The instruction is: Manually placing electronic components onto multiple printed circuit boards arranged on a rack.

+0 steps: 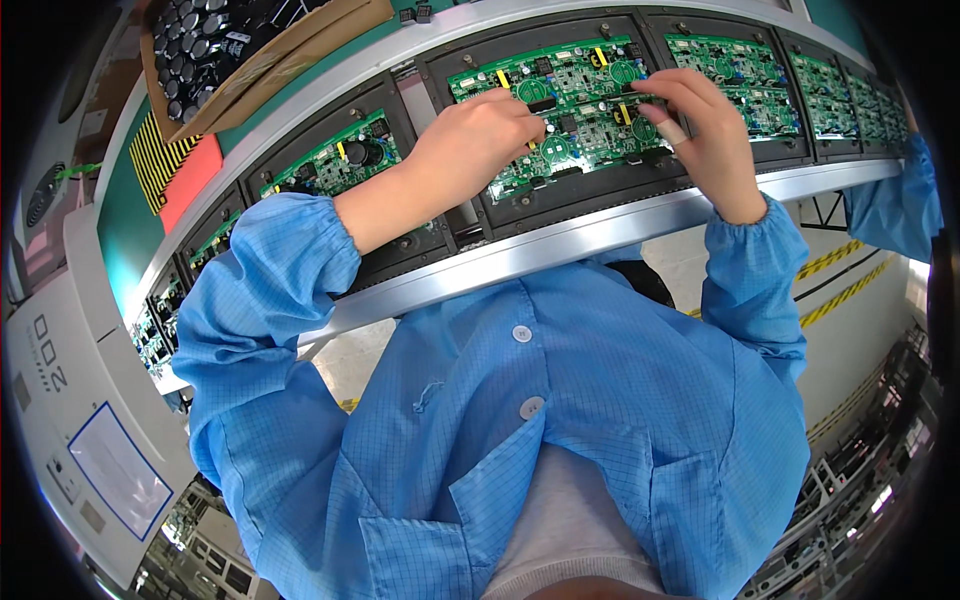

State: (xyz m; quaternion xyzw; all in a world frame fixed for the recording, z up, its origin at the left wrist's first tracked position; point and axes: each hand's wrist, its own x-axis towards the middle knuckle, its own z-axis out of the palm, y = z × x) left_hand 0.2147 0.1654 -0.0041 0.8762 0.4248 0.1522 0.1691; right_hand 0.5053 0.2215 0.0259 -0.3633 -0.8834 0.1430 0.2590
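A green circuit board panel sits in a black carrier frame in front of me. It bears round printed circles, yellow parts and black parts. My left hand reaches over its left half, fingers curled together, the tips by a small yellow part; whatever they pinch, if anything, is hidden. At the panel's right side is my right hand. Its index finger and thumb are apart above the board edge, with nothing visible between them. A light wrap covers part of one finger of that hand.
More boards in carriers line the rail on both sides, one with a round black component. A cardboard box of black cylindrical parts stands upper left, near a pink sheet. A metal rail runs before me. Another person's blue sleeve shows far right.
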